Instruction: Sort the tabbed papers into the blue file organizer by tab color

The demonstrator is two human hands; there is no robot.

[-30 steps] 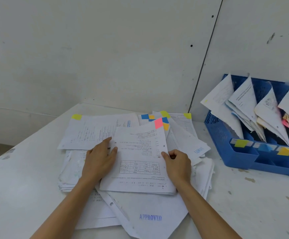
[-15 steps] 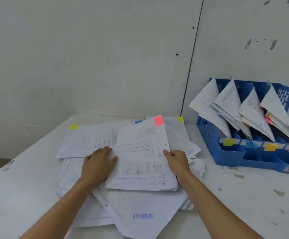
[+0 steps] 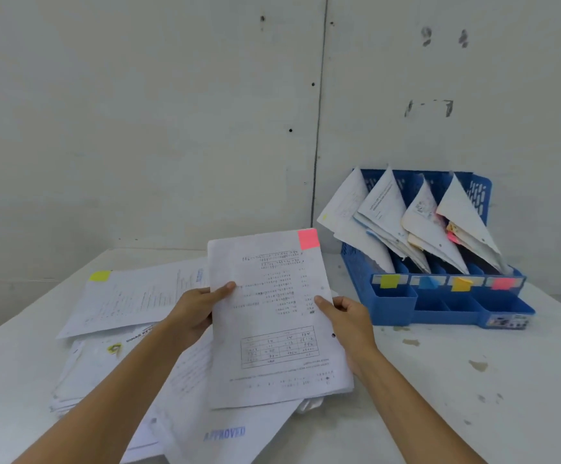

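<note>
Gripping the pink-tabbed paper [image 3: 272,329] by its side edges: left hand [image 3: 193,309] clamped on the left edge, right hand [image 3: 347,316] on the right, thumbs on top. Sheet is raised over the paper pile [image 3: 121,303], pink tab [image 3: 308,238] at far-right corner. Blue file organizer [image 3: 393,306] sits to the right, w/ a bare table [image 3: 473,380] strip btwn.

I counted one organizer [image 3: 392,308] with four filled slots and four labels: green label [image 3: 389,281], blue label [image 3: 428,283], orange label [image 3: 460,284], pink label [image 3: 503,283]. I saw one held sheet [image 3: 272,333], one pink tab [image 3: 308,238], one yellow tab [image 3: 100,276], one pile [image 3: 105,363], and two hands: left hand [image 3: 193,311], right hand [image 3: 351,319].
</note>
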